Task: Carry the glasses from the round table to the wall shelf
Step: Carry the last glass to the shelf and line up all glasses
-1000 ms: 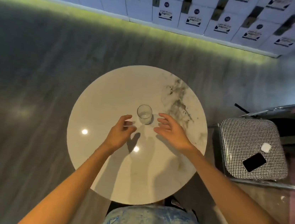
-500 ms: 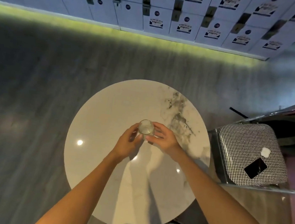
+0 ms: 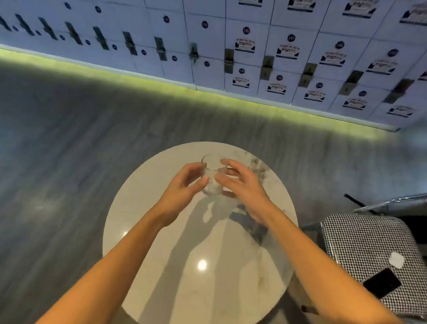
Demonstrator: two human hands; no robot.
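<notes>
glass (image 3: 212,175) between left fingers (image 3: 193,167) and right fingers (image 3: 231,164)

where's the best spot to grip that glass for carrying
Round the side wall at mid-height, coming from the side, as the left hand and right hand do: the glass is short, upright and straight-walled, rim up.

The place looks like a locker area in a shared public facility rather than a home. A wall of white lockers (image 3: 288,47) fills the far side, each door carrying a round dark badge (image 3: 246,30), a printed label (image 3: 244,44) and a metal latch (image 3: 229,56). A yellow-green light strip (image 3: 162,88) glows along their base over grey wood-look flooring (image 3: 45,168). A round marble-topped table (image 3: 191,293) and a houndstooth-cushioned, chrome-framed chair (image 3: 358,247) suggest a waiting corner.
</notes>
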